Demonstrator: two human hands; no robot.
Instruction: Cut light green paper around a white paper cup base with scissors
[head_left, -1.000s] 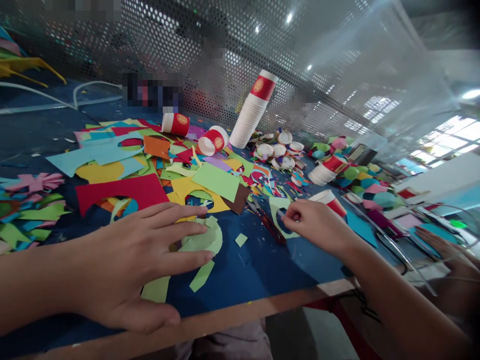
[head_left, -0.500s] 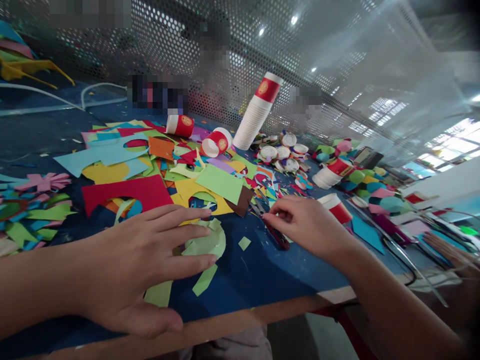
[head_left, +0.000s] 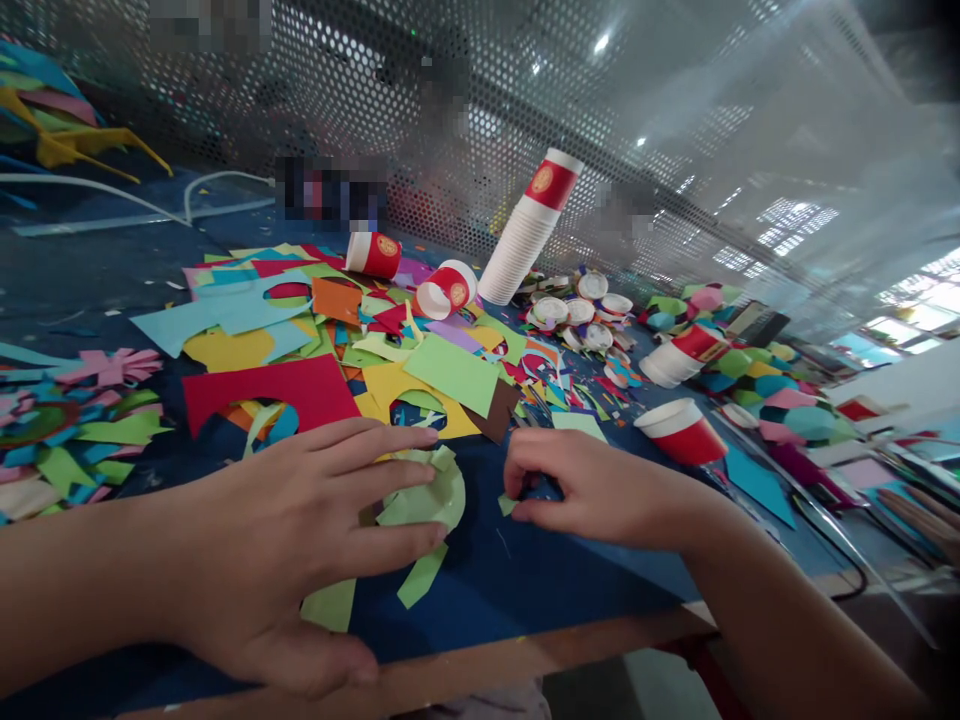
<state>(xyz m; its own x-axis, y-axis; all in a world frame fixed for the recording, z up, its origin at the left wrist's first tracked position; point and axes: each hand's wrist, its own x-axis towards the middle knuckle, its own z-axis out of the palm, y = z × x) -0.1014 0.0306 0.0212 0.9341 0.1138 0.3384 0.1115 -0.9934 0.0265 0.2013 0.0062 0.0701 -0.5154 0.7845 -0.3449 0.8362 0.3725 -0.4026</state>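
Observation:
My left hand (head_left: 300, 540) lies flat with its fingers spread on a crumpled light green paper cut-out (head_left: 435, 495) near the front of the blue table (head_left: 525, 570). My right hand (head_left: 600, 490) rests on the table just right of it. Its fingers are curled and its thumb is pinched in beside a small green scrap (head_left: 508, 505). What the right hand grips is hidden under the fingers. Green paper strips (head_left: 420, 575) lie below my left fingertips.
A heap of coloured paper offcuts (head_left: 450, 370) and a red sheet (head_left: 285, 385) lie beyond my hands. A red paper cup (head_left: 679, 430) lies right of my right hand. A leaning cup stack (head_left: 529, 230), cut cup bottoms (head_left: 574, 310) and a perforated metal wall (head_left: 375, 90) stand behind. The wooden table edge (head_left: 525, 660) is close.
My right hand has moved left and nearer along the table, over the spot where red-handled scissors lay, and has curled shut. My left hand has stayed on the green paper.

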